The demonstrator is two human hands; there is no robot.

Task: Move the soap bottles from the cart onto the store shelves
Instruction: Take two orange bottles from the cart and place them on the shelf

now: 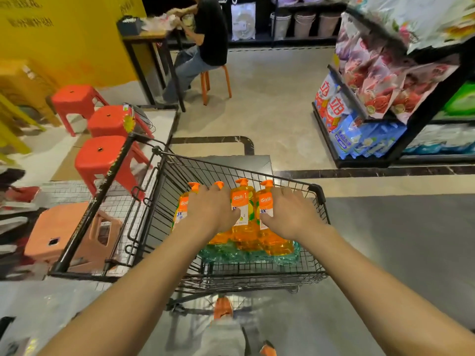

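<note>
A black wire shopping cart (318,201) stands right in front of me. Several orange soap bottles (243,209) with orange pump tops stand upright in it on a layer of green-wrapped packs (285,255). My left hand (209,209) wraps around the second bottle from the left, thumb across its front. My right hand (291,214) wraps around the rightmost bottle (266,201), fingers over its far side. Both bottles still rest in the cart. The store shelves (372,119) stand to the right, packed with bagged goods.
Red plastic stools (108,155) and an orange stool (64,235) crowd the left side beside the cart. A seated person (205,42) is at a table ahead. Open tiled floor (270,104) lies between the cart and the shelves. My orange shoes show below.
</note>
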